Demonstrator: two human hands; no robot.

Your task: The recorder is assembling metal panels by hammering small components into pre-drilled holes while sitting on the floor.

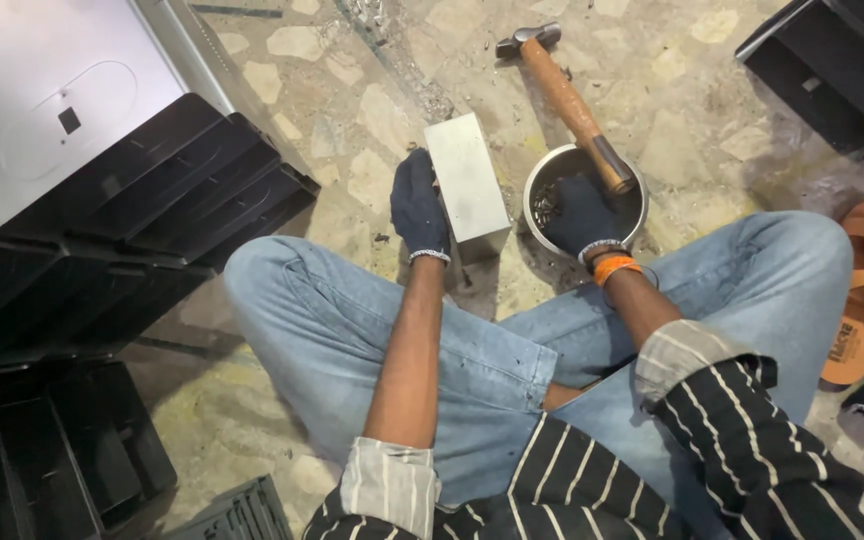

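— So, what are the fingers doing?
— Left hand (419, 208) fingers rest gloved against the metal block (467, 185); right hand (580, 215) fingers dip into the steel bowl (535, 183), grip unclear.
— And the hammer (564, 95)?
— At one o'clock from the right hand, handle running eleven to five, resting on the bowl's rim.

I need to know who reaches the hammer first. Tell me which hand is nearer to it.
Right. The right hand is inside the metal bowl, just under the hammer handle's end resting on the rim. The left hand rests against the metal block, farther away.
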